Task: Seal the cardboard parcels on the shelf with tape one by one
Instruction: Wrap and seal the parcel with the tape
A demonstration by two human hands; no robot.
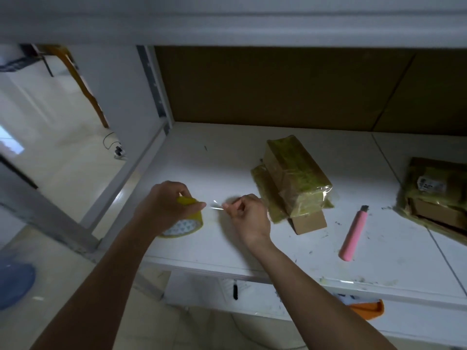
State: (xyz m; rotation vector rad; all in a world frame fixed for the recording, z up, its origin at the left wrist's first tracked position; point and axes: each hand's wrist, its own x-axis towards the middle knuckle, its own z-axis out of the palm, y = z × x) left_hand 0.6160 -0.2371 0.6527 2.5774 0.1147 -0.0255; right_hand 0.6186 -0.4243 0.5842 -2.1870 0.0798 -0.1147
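Holding one roll of yellowish packing tape [185, 221] just above the front left part of the white shelf [202, 160], the left hand [166, 205] curls its fingers over the top of the roll, its grip closed around the rim with the thumb tip at the roll's right edge. One right hand [249, 218] sits just beside it, its grip narrowed to a pinch: thumb and forefinger hold the free end of a clear tape strip [217, 206] that spans the short gap between the two hands, while the other fingers are folded into the palm. Two stacks of cardboard parcels are in view on the shelf. The nearer stack [293, 183] lies right of the right hand, close to its knuckles, and looks to be three small boxes piled askew, the upper ones already wrapped in yellow-green tape and the lowest one showing a bare brown end toward the front. The second stack [437, 195] sits at the far right edge, partly cut off, tape-covered with one white label on top; how many boxes it holds cannot be told. One pink utility knife [353, 233] lies flat between the two stacks, near the shelf's front edge, touching neither. Brown cardboard sheets [278, 87] stand against the back of the shelf.
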